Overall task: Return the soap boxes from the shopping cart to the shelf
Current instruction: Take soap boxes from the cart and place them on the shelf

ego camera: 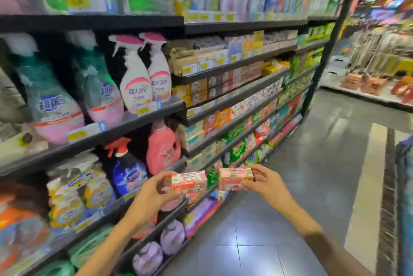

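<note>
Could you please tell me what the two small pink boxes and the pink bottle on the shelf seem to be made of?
Two small pink printed soap boxes: probably glossy printed cardboard, given their crisp flat faces and sharp edges. Pink handled detergent bottle: likely moulded plastic, smooth and rounded with a slight sheen.

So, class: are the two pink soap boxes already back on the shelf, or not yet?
Not yet. The left hand grips one soap box and the right hand grips the other soap box, both in the air before the shelf.

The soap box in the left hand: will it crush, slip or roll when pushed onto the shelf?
The soap box looks like stiff printed carton, probably holding shape under the left hand pinching it. Flat faces suggest sliding, not rolling. The glossy print may be slightly slippery.
</note>
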Tool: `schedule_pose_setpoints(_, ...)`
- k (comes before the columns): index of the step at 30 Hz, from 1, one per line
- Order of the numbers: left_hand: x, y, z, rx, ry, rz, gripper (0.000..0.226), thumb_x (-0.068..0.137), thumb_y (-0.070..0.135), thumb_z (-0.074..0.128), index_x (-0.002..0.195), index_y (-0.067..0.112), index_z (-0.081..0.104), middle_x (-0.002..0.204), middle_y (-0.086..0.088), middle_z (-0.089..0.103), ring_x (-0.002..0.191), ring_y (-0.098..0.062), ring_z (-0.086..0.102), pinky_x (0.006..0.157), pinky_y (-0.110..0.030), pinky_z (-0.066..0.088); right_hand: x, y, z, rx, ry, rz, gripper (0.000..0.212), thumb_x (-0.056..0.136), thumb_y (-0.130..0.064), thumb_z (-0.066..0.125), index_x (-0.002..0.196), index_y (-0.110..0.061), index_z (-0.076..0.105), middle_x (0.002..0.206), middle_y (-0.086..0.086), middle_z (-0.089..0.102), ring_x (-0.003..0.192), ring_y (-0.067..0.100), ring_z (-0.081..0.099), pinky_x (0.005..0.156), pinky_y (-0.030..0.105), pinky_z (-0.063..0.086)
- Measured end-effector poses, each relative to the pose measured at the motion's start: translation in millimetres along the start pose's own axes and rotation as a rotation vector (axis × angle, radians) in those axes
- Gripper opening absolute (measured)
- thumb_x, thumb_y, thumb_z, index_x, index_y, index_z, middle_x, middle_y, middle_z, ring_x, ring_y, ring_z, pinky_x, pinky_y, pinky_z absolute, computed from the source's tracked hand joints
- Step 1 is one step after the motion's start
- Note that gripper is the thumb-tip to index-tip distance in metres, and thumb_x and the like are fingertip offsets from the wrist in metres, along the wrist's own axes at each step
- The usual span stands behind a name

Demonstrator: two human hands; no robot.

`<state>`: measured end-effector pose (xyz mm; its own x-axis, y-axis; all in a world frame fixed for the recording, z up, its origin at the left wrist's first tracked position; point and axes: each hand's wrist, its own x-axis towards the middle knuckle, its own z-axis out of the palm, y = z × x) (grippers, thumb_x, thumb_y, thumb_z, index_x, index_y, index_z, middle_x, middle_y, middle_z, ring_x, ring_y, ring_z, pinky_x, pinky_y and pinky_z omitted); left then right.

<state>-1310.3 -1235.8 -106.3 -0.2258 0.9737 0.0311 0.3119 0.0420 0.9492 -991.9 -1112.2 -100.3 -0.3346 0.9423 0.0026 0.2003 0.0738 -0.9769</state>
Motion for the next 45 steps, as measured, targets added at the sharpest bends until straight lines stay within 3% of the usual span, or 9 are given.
schedule_pose_setpoints(5,69.2,59.7,96.7,0.025,-0.105,0.073,0.048,0.074,0.005,0.087,0.115,0.017,0.066,0.101,0.001,0.077,0.089,-0.013,0.073,0.075,-0.021,0.057,16.0,5.1,-116.3,-0.006,0.135,-0.037,0.042,0.078,-0.002,0.081,0.116,-0.01,0.065,0.102,0.005,0.076,0.095,0.016,0.072,0.074,0.027,0.059)
schedule_pose_setpoints(12,161.0,132.7,242.2,0.061,-0.182,0.184,0.044,0.077,0.006,0.084,0.115,0.02,0.066,0.1,0.003,0.077,0.093,-0.009,0.072,0.074,-0.018,0.056,55.5,15.8,-280.3,-0.037,0.24,-0.083,0.044,0.078,-0.004,0.082,0.119,-0.007,0.066,0.106,0.007,0.075,0.101,0.015,0.07,0.072,0.028,0.059)
schedule_pose_setpoints(16,205.0,163.2,308.8,0.054,-0.217,0.228,0.043,0.075,0.012,0.086,0.112,0.025,0.068,0.102,0.01,0.077,0.094,-0.008,0.072,0.081,-0.025,0.057,74.7,18.5,-356.8,-0.083,0.305,-0.118,0.043,0.077,-0.006,0.082,0.118,-0.009,0.068,0.107,0.004,0.074,0.104,0.015,0.068,0.072,0.018,0.054)
schedule_pose_setpoints(19,236.1,182.5,348.3,0.05,-0.24,0.224,0.044,0.076,0.012,0.086,0.114,0.022,0.068,0.104,0.005,0.077,0.094,-0.01,0.073,0.074,-0.024,0.058,92.1,23.7,-401.5,-0.109,0.335,-0.115,0.044,0.078,-0.009,0.083,0.119,-0.01,0.068,0.108,0.005,0.074,0.102,0.011,0.068,0.071,0.012,0.051)
schedule_pose_setpoints(24,300.5,207.6,401.9,0.05,-0.282,0.249,0.041,0.079,0.015,0.084,0.115,0.026,0.066,0.105,0.008,0.075,0.093,0.001,0.069,0.071,-0.009,0.051,138.5,36.3,-462.1,-0.109,0.4,-0.099,0.038,0.079,-0.007,0.081,0.114,-0.014,0.071,0.102,-0.001,0.076,0.095,0.003,0.069,0.071,0.011,0.051)
schedule_pose_setpoints(27,347.8,215.4,430.6,0.061,-0.286,0.273,0.042,0.08,0.016,0.083,0.118,0.026,0.066,0.105,0.01,0.075,0.094,0.0,0.07,0.073,-0.012,0.051,177.4,43.3,-493.1,-0.1,0.425,-0.094,0.037,0.079,-0.001,0.079,0.113,-0.01,0.07,0.101,0.003,0.076,0.086,-0.005,0.068,0.067,0.009,0.05)
schedule_pose_setpoints(31,420.2,220.1,465.7,0.02,-0.281,0.278,0.039,0.083,0.013,0.08,0.117,0.025,0.065,0.102,0.008,0.077,0.089,-0.007,0.073,0.069,-0.018,0.056,240.6,50.2,-533.7,-0.094,0.413,-0.094,0.035,0.082,-0.004,0.078,0.114,-0.015,0.07,0.1,-0.001,0.077,0.093,0.003,0.07,0.07,0.01,0.049)
schedule_pose_setpoints(37,545.5,233.7,499.4,0.017,-0.274,0.262,0.039,0.083,0.016,0.081,0.116,0.028,0.065,0.104,0.011,0.076,0.094,-0.008,0.073,0.079,-0.028,0.06,355.2,44.2,-585.5,-0.085,0.375,-0.106,0.035,0.083,-0.004,0.076,0.116,-0.012,0.069,0.102,0.006,0.076,0.099,0.021,0.071,0.07,0.016,0.052)
schedule_pose_setpoints(45,664.0,242.4,500.8,0.08,-0.154,0.234,0.036,0.084,0.016,0.08,0.115,0.028,0.066,0.105,0.01,0.074,0.098,-0.001,0.069,0.078,-0.018,0.054,515.8,43.3,-618.9,-0.06,0.225,-0.117,0.039,0.085,-0.007,0.076,0.122,-0.013,0.066,0.105,0.001,0.076,0.1,0.014,0.071,0.075,0.019,0.056)
